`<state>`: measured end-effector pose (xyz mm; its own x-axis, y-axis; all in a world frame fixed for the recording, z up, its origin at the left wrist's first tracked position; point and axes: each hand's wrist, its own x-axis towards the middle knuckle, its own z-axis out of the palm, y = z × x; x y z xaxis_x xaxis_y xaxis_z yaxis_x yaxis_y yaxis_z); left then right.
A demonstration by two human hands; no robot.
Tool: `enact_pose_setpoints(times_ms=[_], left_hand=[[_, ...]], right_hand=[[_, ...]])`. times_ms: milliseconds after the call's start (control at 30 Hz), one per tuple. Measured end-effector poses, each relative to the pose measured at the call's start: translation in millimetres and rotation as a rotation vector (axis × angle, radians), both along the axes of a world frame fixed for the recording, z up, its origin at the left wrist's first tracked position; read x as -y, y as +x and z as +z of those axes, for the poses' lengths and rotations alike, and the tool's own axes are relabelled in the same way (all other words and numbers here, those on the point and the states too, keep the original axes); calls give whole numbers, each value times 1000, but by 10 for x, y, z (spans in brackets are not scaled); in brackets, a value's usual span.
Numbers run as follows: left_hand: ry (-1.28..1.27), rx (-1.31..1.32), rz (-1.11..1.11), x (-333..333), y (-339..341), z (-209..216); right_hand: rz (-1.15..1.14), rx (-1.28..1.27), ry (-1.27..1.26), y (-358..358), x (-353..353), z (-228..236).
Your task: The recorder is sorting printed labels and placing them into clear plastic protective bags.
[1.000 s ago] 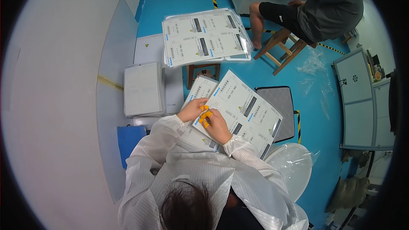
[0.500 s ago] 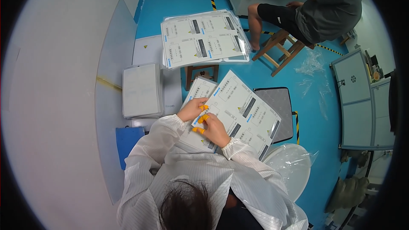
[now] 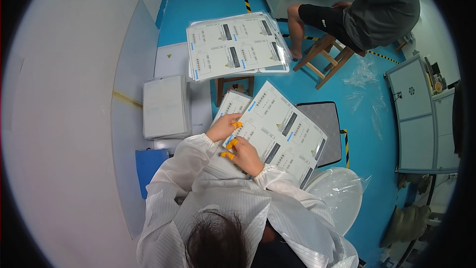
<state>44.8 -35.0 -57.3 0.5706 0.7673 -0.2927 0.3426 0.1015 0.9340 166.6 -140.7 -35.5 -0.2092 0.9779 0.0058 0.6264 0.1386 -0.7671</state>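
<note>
A large white printed sheet (image 3: 297,136) with blue, black and yellow marks lies tilted over a stack of like sheets (image 3: 231,105) in front of me. My left hand (image 3: 224,127) pinches its upper left edge, a yellow finger cot showing at the fingertip. Close by, my right hand (image 3: 246,157) is curled at the sheet's near left corner. Yellow cots cover two of its fingers, which sit slightly apart from each other. Whether a thin film lies between these fingertips is too small to tell.
Ahead, more printed sheets (image 3: 238,44) are piled on a wooden stool (image 3: 220,92). Left of me stand a whitish stack (image 3: 166,106) and a blue box (image 3: 151,166). A round white container (image 3: 342,198) with clear plastic is at right. Another person (image 3: 382,12) sits far right.
My right hand has shifted slightly left and down along the sheet's corner, its fingers a little further apart. My left hand stays in place.
</note>
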Motion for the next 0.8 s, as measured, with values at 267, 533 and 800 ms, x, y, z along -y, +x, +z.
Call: enact_pose_setpoints(times_ms=[267, 533, 800], left_hand=[[-114, 122, 102, 9, -76, 61], [-383, 159, 55, 17, -176, 110], [-78, 8, 78, -300, -611, 318]], right_hand=[[-344, -428, -274, 535, -155, -292], [-361, -871, -258, 576, -126, -523], [-674, -1809, 136, 2245, 83, -485]])
